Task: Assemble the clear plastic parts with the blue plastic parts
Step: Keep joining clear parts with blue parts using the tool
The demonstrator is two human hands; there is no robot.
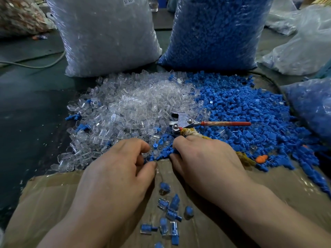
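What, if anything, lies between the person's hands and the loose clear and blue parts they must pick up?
Nothing visible. The left hand and right hand are at the near edge of the clear parts and blue parts; the red-handled tool lies beyond them, on the piles.

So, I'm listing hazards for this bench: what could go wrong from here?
The metal tool lies partly under the right hand, so fingers could snag it. An orange part sits among the blue parts and might get assembled by mistake. The finished pieces lie loose between the arms and could be swept off the cardboard.
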